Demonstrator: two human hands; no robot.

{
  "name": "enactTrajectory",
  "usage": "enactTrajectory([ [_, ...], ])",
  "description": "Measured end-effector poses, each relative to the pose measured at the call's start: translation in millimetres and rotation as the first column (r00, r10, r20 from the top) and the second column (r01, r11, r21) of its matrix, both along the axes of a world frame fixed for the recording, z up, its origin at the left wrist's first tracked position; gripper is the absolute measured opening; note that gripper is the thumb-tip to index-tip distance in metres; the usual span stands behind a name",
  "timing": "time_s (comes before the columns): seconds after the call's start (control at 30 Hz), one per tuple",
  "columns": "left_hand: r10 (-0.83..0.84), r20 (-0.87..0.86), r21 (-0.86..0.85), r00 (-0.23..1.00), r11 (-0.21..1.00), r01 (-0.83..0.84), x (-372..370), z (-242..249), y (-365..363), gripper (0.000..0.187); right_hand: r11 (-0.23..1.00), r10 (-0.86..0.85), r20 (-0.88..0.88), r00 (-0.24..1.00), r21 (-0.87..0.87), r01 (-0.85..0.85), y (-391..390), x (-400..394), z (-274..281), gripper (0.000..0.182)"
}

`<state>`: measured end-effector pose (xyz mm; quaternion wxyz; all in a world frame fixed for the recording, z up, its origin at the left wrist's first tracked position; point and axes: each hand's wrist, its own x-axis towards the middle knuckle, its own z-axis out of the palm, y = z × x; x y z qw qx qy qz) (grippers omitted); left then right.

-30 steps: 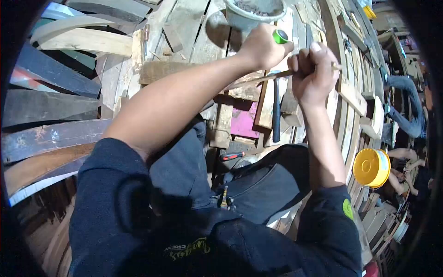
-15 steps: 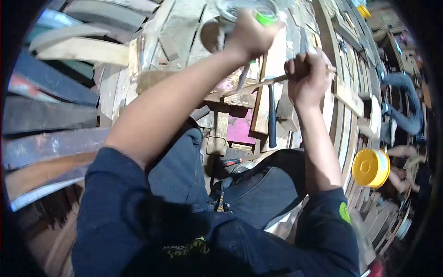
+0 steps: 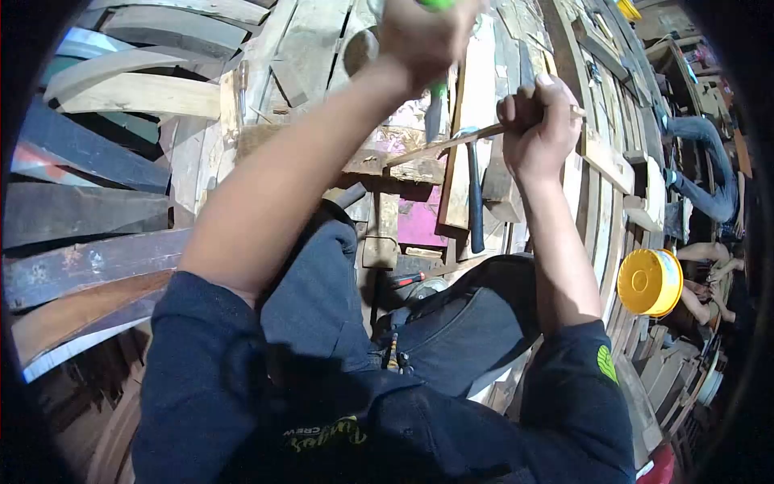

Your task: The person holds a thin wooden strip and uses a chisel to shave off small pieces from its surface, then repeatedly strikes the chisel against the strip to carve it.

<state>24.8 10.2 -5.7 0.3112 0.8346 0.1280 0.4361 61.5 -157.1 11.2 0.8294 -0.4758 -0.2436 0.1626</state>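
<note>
My left hand (image 3: 423, 40), smeared a little by motion, is a fist at the top of the view around a green-handled bladed tool (image 3: 434, 113). Its grey blade points down beside a thin wooden strip (image 3: 451, 145). The strip's outer end is in my closed right hand (image 3: 542, 133). Its other end slants down to the edge of a worn wood block (image 3: 415, 168). Just under the strip lies a black-handled tool (image 3: 476, 202) on a pale board. A pink surface (image 3: 421, 219) shows below the block.
Curved wooden pieces (image 3: 145, 95) are stacked at left. To the right stand a yellow bucket (image 3: 645, 282) and a curved blue-grey piece (image 3: 713, 165). A red-and-black handled tool (image 3: 407, 280) lies near my legs. Another person's limbs (image 3: 709, 282) show at far right.
My left hand has moved up and slightly left with the green-handled tool, and the blade has risen along with it. My right hand holds the strip in nearly the same place.
</note>
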Motion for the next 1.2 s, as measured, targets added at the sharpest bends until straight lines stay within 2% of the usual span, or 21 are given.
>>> enactTrajectory([
  [0.03, -0.109, -0.007, -0.524, 0.994, 0.847, 0.090, -7, -4, -20, 0.014, 1.000, 0.006, 0.024, 1.000, -0.011, -0.005, 2, -1, 2, 0.022],
  [0.07, -0.255, 0.175, -0.068, 0.951, 0.961, 0.270, -8, -3, -22, 0.015, 1.000, 0.001, -0.020, 1.000, 0.004, 0.000, 4, -3, 2, 0.022],
  [0.1, -0.302, 0.196, -0.589, 0.933, 0.725, 0.358, -7, 0, -30, 0.028, 1.000, -0.006, -0.064, 0.998, 0.018, 0.007, 5, -4, 1, 0.021],
  [0.13, -0.262, 0.203, -0.535, 0.944, 0.777, 0.331, -7, 0, -28, 0.027, 0.990, 0.124, -0.036, 0.992, 0.068, -0.121, -1, 6, -4, 0.019],
  [0.27, -0.174, 0.371, -0.453, 0.912, 0.824, 0.341, -4, 17, -13, 0.022, 0.995, -0.095, -0.093, 0.991, -0.030, 0.093, 6, 0, 3, 0.022],
  [0.3, -0.296, 0.321, -0.480, 0.900, 0.768, 0.424, -22, 40, -13, 0.023, 0.994, -0.105, -0.099, 0.990, -0.031, 0.102, 4, -1, 1, 0.022],
  [0.37, -0.145, 0.190, -0.520, 0.971, 0.824, 0.225, 6, -13, -23, 0.025, 0.999, -0.042, -0.083, 0.996, 0.008, 0.043, 6, -4, 1, 0.024],
  [0.4, -0.094, 0.330, -0.320, 0.939, 0.925, 0.205, -16, -10, -47, 0.021, 0.999, 0.034, -0.048, 0.998, 0.041, -0.032, 5, -6, 3, 0.025],
  [0.43, -0.256, -0.010, -0.465, 0.967, 0.857, 0.222, -13, -21, -43, 0.025, 0.997, 0.061, -0.028, 0.998, 0.052, -0.059, 5, -8, 3, 0.026],
  [0.5, -0.183, 0.011, -0.480, 0.983, 0.861, 0.165, -7, -16, -42, 0.024, 0.997, 0.066, -0.036, 0.997, 0.054, -0.064, 4, -6, 3, 0.026],
  [0.6, -0.232, 0.305, -0.537, 0.923, 0.759, 0.368, -4, 8, -27, 0.016, 0.998, 0.029, -0.049, 0.998, 0.061, -0.026, 1, -1, 1, 0.025],
  [0.67, -0.216, 0.232, -0.369, 0.948, 0.883, 0.291, -19, 26, -8, 0.009, 0.987, 0.148, -0.070, 0.987, 0.077, -0.142, -6, 6, -5, 0.030],
  [0.73, -0.499, 0.589, -0.538, 0.635, 0.345, 0.769, -29, 32, 10, 0.020, 0.966, 0.250, -0.034, 0.968, 0.076, -0.247, -8, 10, -5, 0.030],
  [0.77, -0.120, 0.457, -0.724, 0.882, 0.527, 0.446, -56, 84, -16, 0.026, 0.934, 0.351, -0.006, 0.936, 0.074, -0.349, -9, 11, -5, 0.031],
  [0.9, -0.154, 0.664, -0.616, 0.732, 0.442, 0.652, -80, 105, -7, 0.027, 0.910, 0.410, 0.031, 0.912, 0.054, -0.411, -3, 13, -3, 0.034],
  [0.97, -0.412, 0.264, -0.060, 0.872, 0.896, 0.441, -62, 56, 0, 0.011, 0.899, 0.431, 0.008, 0.902, 0.083, -0.430, -1, 6, 1, 0.033],
  [1.0, -0.252, 0.250, -0.222, 0.935, 0.925, 0.309, -58, 46, -23, 0.012, 0.917, 0.394, 0.009, 0.919, 0.058, -0.394, 2, -2, 4, 0.031],
  [1.03, -0.089, 0.214, -0.375, 0.973, 0.912, 0.166, -50, 40, -47, 0.013, 0.933, 0.358, 0.015, 0.934, 0.032, -0.358, 4, -8, 6, 0.030],
  [1.1, -0.301, 0.374, -0.450, 0.877, 0.768, 0.456, -37, 48, -43, 0.021, 0.954, 0.298, 0.054, 0.953, -0.056, -0.295, 5, -20, 9, 0.031],
  [1.13, -0.178, 0.397, -0.506, 0.901, 0.776, 0.376, -35, 47, -44, 0.020, 0.952, 0.305, 0.082, 0.949, -0.069, -0.300, 3, -17, 10, 0.031],
  [1.2, -0.384, 0.501, -0.340, 0.776, 0.737, 0.584, -41, 54, -14, 0.018, 0.960, 0.281, 0.059, 0.958, -0.019, -0.280, 0, -14, 6, 0.032],
])
